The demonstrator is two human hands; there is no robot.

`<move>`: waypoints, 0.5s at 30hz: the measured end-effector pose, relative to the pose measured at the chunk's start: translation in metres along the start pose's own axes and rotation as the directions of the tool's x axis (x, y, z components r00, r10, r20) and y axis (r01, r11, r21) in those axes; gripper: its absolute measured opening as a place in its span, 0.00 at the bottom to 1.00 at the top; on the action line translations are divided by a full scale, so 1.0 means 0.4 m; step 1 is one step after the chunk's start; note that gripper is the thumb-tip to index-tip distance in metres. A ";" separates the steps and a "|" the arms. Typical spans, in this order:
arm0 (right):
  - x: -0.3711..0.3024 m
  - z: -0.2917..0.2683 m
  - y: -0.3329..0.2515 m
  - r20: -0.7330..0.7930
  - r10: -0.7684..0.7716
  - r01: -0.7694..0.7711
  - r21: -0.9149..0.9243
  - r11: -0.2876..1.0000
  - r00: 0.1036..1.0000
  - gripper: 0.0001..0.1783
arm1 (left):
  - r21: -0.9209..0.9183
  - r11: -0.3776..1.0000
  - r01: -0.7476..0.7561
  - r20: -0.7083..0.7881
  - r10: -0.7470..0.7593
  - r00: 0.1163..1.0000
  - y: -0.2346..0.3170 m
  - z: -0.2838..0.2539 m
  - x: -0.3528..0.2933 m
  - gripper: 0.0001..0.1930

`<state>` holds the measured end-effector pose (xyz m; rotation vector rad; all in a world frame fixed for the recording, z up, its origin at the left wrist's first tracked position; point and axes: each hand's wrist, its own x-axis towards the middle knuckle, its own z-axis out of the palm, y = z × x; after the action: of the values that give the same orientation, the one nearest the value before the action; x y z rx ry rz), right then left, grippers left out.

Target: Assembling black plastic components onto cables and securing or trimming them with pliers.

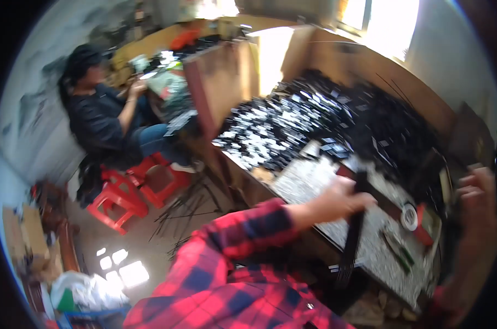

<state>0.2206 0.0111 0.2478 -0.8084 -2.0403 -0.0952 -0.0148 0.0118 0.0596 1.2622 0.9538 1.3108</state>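
My left hand (339,202) is closed around a long black strip (354,236), possibly several strips together; blur hides which. The strip stands steeply across the near edge of the speckled worktop (300,183), its lower end hanging past that edge. Raised at the far right, my right hand (475,189) is blurred, its fingers loosely bent and apart, with nothing visible in them. Between the hands, a roll of tape (409,217) lies beside a red object (424,226). Nearer me on the worktop are pliers with green on the handles (403,254).
A large heap of shiny black pieces (281,123) covers the back of the bench, against a wooden board (388,74). At left, a co-worker (103,115) sits working near red plastic stools (119,200). Thin dark rods (185,211) and a white bag (95,290) lie on the floor.
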 end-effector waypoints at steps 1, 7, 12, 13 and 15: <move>-0.094 0.078 0.005 0.115 0.119 -0.143 0.228 0.963 0.986 0.16 | 0.166 0.978 -0.129 -0.083 0.144 0.986 -0.085 -0.055 -0.015 0.15; -0.454 0.353 -0.117 0.881 0.136 -0.883 0.465 -0.065 0.454 0.18 | -0.461 0.886 0.049 -0.398 -0.255 0.881 -0.091 -0.023 -0.076 0.12; -0.503 0.493 -0.113 0.805 0.313 -0.676 0.594 -0.436 0.505 0.27 | -0.577 0.816 -0.029 -0.422 -0.267 0.866 -0.161 0.000 -0.102 0.11; -0.503 0.506 -0.105 0.769 0.363 -0.600 0.638 -0.482 0.527 0.28 | -0.588 0.808 -0.033 -0.421 -0.271 0.866 -0.162 0.006 -0.111 0.11; -0.490 0.519 -0.087 0.746 0.441 -0.542 0.666 -0.513 0.499 0.32 | -0.630 0.775 -0.051 -0.417 -0.282 0.864 -0.152 0.023 -0.119 0.10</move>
<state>0.1223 -0.0403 -0.0175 -0.6223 -0.7113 2.0023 -0.0011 -0.0271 -0.0063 0.3366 0.8068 1.7002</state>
